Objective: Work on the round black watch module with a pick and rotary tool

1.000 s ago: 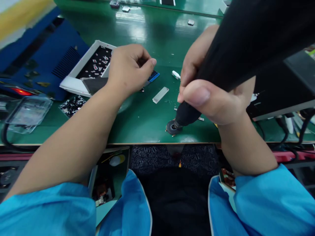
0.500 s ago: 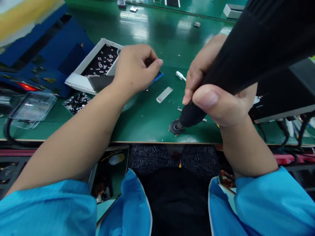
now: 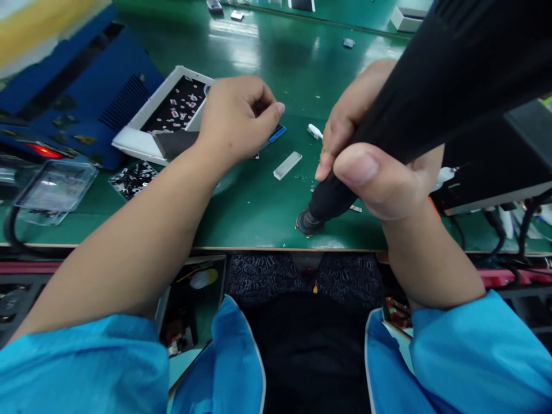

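My right hand (image 3: pixel 375 167) is wrapped round a thick black electric screwdriver (image 3: pixel 414 98), tilted down to the left. Its tip end meets a small round dark part (image 3: pixel 304 223) with coppery edges, lying near the front edge of the green bench. My left hand (image 3: pixel 239 118) hovers over the bench beside a white box (image 3: pixel 138 129), its fingers curled and the thumb against the forefinger. Whatever may be between those fingertips is hidden. Partly under this hand shows a blue flat item (image 3: pixel 276 134). Between the hands lie a pale rectangular bar (image 3: pixel 287 165) and a white-headed brush (image 3: pixel 314 131).
The white box contains many small bits on a dark bed. A clear plastic case (image 3: pixel 56 187) and a bag of small black parts (image 3: pixel 133 179) lie left, before a blue machine (image 3: pixel 103 86). A black unit (image 3: pixel 495 149) and cables stand at right.
The screwdriver and my right hand have shifted slightly left and down, so the tool now covers more of the round part. My left hand has hardly moved.
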`<state>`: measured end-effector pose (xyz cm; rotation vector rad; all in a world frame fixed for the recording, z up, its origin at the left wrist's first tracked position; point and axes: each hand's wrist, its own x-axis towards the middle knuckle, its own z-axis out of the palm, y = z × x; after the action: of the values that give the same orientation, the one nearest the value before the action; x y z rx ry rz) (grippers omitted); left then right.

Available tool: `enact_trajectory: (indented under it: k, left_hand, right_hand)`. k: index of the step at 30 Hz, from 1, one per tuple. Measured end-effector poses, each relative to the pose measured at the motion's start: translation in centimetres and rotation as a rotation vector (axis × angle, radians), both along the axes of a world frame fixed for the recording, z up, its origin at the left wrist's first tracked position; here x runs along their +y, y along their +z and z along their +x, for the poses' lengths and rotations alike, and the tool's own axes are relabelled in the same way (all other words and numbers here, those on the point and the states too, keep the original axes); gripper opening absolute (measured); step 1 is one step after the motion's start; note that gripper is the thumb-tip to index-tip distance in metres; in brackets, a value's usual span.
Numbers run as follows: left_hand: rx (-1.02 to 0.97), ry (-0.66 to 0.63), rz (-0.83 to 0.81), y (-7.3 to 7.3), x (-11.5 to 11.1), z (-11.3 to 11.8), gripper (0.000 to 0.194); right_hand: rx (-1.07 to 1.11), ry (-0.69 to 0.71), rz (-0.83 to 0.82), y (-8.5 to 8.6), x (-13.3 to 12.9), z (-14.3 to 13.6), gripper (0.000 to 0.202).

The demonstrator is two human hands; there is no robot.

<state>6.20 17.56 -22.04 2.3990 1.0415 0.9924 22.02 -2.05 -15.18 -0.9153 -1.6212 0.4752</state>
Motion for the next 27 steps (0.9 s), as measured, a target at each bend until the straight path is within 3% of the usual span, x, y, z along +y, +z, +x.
enact_trajectory:
  k: [6,12,21,27]
  left_hand:
    - [-0.005,-0.023,0.001,0.0,-0.2,-0.1,0.039]
    - [-0.084,-0.049,-0.032,0.0,-0.6,-0.2,0.029]
    - [-0.112,-0.058,-0.042,0.0,-0.9,-0.1,0.022]
    - [-0.069,-0.013,-0.064,0.4,-1.1,0.0,0.034]
  right_hand:
    - [-0.032,-0.043,0.002,0.2,0.0,0.1,0.050]
    - [0.025,-0.041,-0.002,0.3,-0.4,0.0,0.033]
    - [0.052,0.004,-0.015,0.5,-0.3,0.2,0.024]
    - [0.047,-0.022,-0.016,0.4,-0.3,0.1,0.029]
